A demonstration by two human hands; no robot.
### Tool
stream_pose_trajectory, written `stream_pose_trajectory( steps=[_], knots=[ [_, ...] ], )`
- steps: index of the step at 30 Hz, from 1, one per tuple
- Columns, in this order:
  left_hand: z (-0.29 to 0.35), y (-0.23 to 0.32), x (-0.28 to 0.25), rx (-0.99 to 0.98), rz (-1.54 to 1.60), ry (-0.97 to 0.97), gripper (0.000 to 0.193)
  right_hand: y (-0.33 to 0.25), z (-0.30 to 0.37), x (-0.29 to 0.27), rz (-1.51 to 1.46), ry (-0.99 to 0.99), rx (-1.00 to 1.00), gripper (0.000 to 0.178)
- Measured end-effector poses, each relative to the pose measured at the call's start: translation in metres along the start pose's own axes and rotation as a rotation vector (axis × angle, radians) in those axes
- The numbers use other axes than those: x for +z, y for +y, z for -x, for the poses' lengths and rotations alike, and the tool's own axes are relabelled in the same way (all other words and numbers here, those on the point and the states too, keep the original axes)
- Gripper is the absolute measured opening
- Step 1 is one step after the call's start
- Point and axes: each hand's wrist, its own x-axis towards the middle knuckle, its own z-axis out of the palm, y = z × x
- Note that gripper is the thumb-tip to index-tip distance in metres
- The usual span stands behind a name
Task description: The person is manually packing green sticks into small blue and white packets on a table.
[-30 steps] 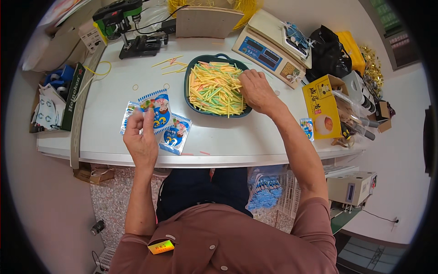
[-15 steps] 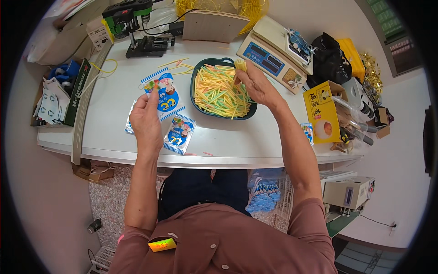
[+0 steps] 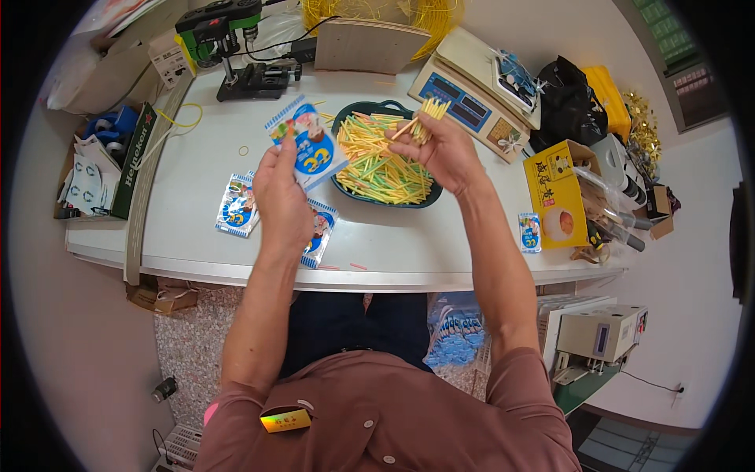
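Note:
Pinched between the fingers of my left hand is a blue-and-white printed packet, raised above the table and tilted. My right hand grips a bundle of thin yellow sticks over the right side of a dark green basin. One orange stick juts out sideways from those fingers. Many loose yellow, green and pink sticks fill the basin. Another packet lies left of my left wrist, and a further packet is partly hidden behind that forearm.
Behind the basin stand a digital scale and a wooden board. A green drill press is at the back left, an open carton at the left edge. A yellow box and a small packet sit at right.
My left hand has moved right with the packet, closer to the basin. My right hand has turned, so the stick bundle now shows its ends, with one stick poking out.

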Motion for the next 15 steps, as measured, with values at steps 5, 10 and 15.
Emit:
stream_pose_trajectory(
  steps=[5, 10, 15],
  knots=[
    [-0.008, -0.029, 0.041, 0.226, 0.139, -0.02, 0.021, 0.037, 0.021, 0.048, -0.202, 0.035, 0.061, 0.033],
    [0.006, -0.046, 0.055, 0.296, -0.044, 0.016, 0.024, 0.065, 0.044, 0.087, -0.195, 0.111, -0.078, 0.031],
    [0.009, -0.051, 0.053, 0.338, -0.153, -0.012, 0.024, 0.072, 0.055, 0.092, -0.245, 0.141, -0.046, 0.034]
  ],
)
